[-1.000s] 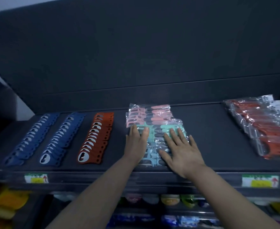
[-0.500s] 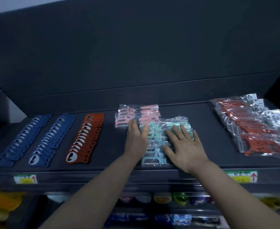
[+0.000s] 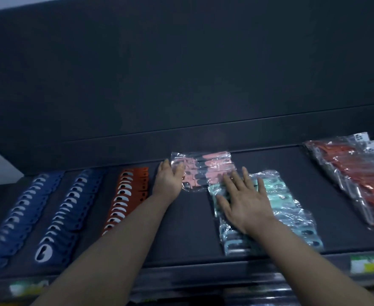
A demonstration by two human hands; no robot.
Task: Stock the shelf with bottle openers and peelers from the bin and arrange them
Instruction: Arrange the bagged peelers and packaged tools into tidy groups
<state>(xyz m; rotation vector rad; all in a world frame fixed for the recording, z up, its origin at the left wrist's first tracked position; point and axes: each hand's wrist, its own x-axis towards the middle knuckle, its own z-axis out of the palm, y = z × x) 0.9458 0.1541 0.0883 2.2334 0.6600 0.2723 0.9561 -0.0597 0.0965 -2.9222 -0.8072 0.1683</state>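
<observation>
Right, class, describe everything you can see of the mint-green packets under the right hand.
The mint-green packets are clear, shiny plastic bags holding mint-green tools with dark parts. They lie overlapped in a row on the dark shelf, running from its front edge back towards the pink packets. The right hand rests flat on the row's back left part, fingers spread.

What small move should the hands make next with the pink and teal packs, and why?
Probably the right hand, which lies flat on the teal packs, should slide that row a little left. The row sits to the right of the pink packs behind it and seems to slant toward the front right. The left hand touches the pink packs' left edge and could steady them.
</observation>
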